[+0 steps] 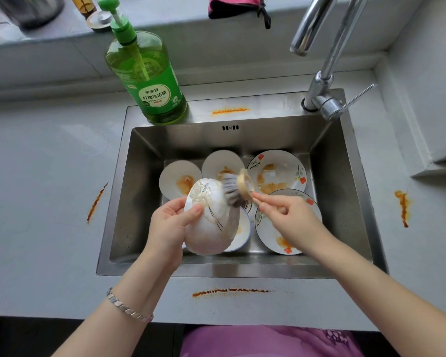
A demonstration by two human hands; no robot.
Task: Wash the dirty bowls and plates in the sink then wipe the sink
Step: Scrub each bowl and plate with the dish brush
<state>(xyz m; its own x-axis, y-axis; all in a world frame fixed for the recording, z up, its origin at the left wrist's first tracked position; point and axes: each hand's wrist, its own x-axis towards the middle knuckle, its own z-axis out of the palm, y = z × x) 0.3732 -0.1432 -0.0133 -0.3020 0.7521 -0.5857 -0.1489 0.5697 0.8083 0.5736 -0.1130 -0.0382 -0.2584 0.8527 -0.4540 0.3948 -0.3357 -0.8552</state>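
Note:
My left hand grips a white bowl turned with its outside toward me, above the steel sink. My right hand holds the wooden handle of a dish brush, whose grey bristles touch the bowl's upper right side. Below in the sink lie two small white dishes with orange sauce, two flowered plates also stained, and a blue-rimmed bowl partly hidden behind the held bowl.
A green bottle of dish soap stands on the sink's back left rim. The chrome tap rises at the back right. Orange sauce streaks mark the counter at left, right, front and the back rim. A pink cloth lies on the ledge.

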